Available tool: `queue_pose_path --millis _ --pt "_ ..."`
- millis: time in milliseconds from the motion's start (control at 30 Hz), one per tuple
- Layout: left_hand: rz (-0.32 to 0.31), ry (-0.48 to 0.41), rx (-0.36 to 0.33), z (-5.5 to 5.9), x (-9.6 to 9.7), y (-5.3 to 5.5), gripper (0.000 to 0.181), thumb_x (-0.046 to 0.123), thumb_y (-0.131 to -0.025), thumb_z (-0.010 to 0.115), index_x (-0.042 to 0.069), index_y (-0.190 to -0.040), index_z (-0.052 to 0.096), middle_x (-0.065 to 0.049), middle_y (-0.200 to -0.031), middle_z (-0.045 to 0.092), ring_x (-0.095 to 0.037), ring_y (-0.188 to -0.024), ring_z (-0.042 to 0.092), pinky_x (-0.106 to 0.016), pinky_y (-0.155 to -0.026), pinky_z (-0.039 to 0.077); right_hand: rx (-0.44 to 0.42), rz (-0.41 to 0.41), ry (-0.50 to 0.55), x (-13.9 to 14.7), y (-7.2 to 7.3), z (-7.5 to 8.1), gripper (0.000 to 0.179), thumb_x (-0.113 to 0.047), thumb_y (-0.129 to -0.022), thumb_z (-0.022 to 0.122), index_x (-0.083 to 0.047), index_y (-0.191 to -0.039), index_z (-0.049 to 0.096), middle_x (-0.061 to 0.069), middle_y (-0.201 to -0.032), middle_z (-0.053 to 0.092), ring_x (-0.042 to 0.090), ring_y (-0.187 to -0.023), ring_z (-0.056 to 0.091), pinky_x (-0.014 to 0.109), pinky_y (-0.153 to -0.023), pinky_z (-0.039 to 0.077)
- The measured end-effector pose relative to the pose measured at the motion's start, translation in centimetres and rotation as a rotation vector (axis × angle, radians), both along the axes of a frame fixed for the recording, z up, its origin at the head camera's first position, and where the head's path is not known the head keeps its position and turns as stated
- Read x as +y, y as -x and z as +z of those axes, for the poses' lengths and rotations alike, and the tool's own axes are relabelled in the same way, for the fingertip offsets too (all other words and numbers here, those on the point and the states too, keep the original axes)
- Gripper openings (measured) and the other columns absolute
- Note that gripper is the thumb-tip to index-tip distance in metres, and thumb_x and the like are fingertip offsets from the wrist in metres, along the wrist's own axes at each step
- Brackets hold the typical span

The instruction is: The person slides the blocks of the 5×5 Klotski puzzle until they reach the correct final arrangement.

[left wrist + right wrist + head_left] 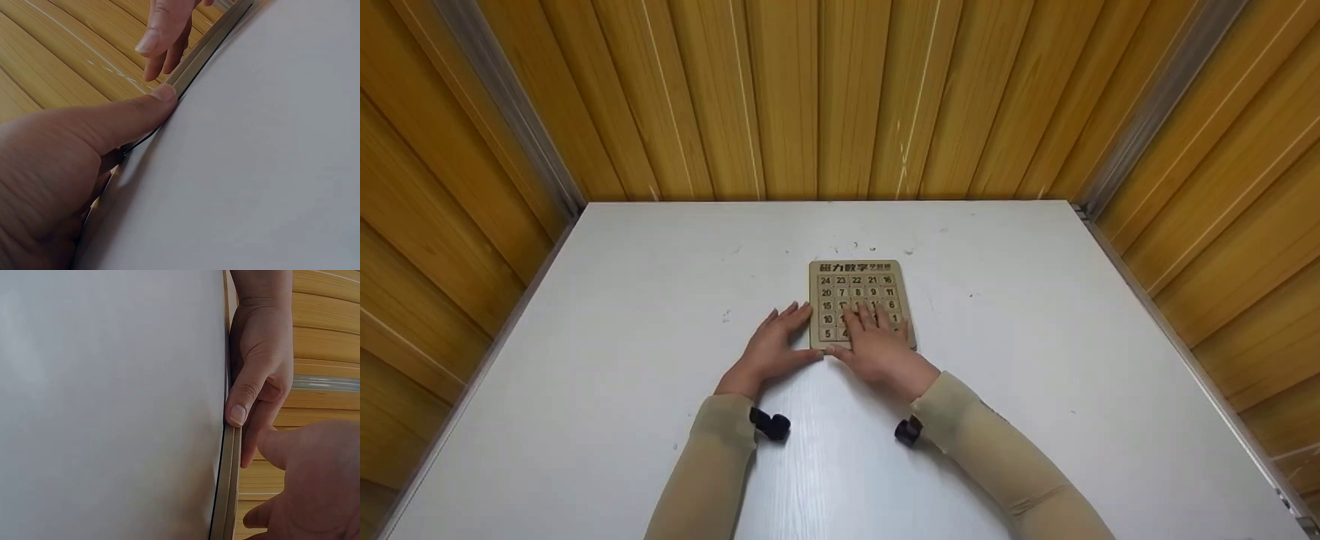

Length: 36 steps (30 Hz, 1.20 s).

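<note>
A wooden number sliding puzzle (857,280) lies flat on the white table, its printed heading at the far end and rows of numbered tiles below. At its near left corner my left hand (769,349) holds it, fingers along the left side and thumb against the near edge. The left wrist view shows that thumb (140,115) on the puzzle's rim. My right hand (877,352) reaches over the lower right tiles with fingers extended, fingertips on or close over them, hiding several numbers. From the right wrist, its palm and fingers (315,478) hover beside the puzzle's thin edge (226,495).
The white table (660,285) surrounds the puzzle, with small dark marks behind it. Wood-patterned panels (847,97) stand at the back and both sides, joined by metal corner posts (1155,112). A small black device (771,425) is strapped at each wrist over beige sleeves.
</note>
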<state>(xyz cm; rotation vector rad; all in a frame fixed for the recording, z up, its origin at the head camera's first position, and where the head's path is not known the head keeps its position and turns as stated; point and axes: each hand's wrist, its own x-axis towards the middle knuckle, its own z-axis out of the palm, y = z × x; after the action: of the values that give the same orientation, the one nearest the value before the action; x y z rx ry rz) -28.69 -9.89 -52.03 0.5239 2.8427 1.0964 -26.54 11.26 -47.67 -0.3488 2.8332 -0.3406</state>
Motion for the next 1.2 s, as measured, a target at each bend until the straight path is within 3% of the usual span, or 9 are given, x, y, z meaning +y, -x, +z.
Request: queue_pose_path --millis 167,500,667,900,1200 --pt "-0.006 0.003 0.007 -0.1 0.0 0.0 0.088 0.036 -0.085 0.083 0.011 -0.158 0.041 -0.006 -0.164 0.041 -0.025 -0.158 0.028 -0.046 -0.135 0.012 0.017 0.012 0.033 0.2 -0.5 0.0 0.086 -0.068 -0.102 0.04 -0.019 -0.167 0.013 0.013 -0.174 0.004 0.041 -0.161 -0.002 0.074 -0.126 -0.001" --pt "0.021 -0.007 -0.017 0.0 0.0 -0.1 0.089 0.036 -0.084 0.084 0.015 -0.158 0.04 -0.006 -0.166 0.037 -0.029 -0.159 0.026 -0.05 -0.134 0.012 -0.024 0.072 0.031 0.7 -4.2 1.0 0.085 -0.064 -0.103 0.042 -0.017 -0.167 0.012 0.014 -0.174 0.006 0.044 -0.16 -0.001 0.075 -0.125 -0.003" --pt "0.019 -0.012 -0.019 -0.1 0.0 -0.1 0.089 0.036 -0.084 0.084 0.014 -0.158 0.041 -0.005 -0.166 0.037 -0.03 -0.159 0.025 -0.053 -0.134 0.013 -0.043 0.079 0.039 0.6 -5.3 1.2 0.084 -0.064 -0.103 0.042 -0.018 -0.167 0.014 0.016 -0.173 0.009 0.043 -0.16 -0.001 0.076 -0.124 -0.003" --pt "0.038 0.004 -0.04 0.0 0.1 -0.1 0.09 0.037 -0.084 0.085 0.016 -0.159 0.039 -0.002 -0.166 0.037 -0.024 -0.16 0.025 -0.047 -0.135 0.012 -0.051 0.062 0.047 0.7 -5.4 1.0 0.081 -0.063 -0.103 0.042 -0.019 -0.166 0.017 0.016 -0.173 0.014 0.042 -0.161 0.001 0.078 -0.123 -0.002" --pt "0.048 0.014 -0.045 0.0 0.3 -0.1 0.09 0.037 -0.084 0.084 0.017 -0.159 0.039 -0.001 -0.166 0.038 -0.023 -0.16 0.026 -0.046 -0.135 0.011 -0.048 0.041 0.053 0.7 -4.5 0.8 0.081 -0.063 -0.104 0.041 -0.018 -0.167 0.016 0.014 -0.174 0.012 0.042 -0.161 0.0 0.077 -0.124 -0.005"
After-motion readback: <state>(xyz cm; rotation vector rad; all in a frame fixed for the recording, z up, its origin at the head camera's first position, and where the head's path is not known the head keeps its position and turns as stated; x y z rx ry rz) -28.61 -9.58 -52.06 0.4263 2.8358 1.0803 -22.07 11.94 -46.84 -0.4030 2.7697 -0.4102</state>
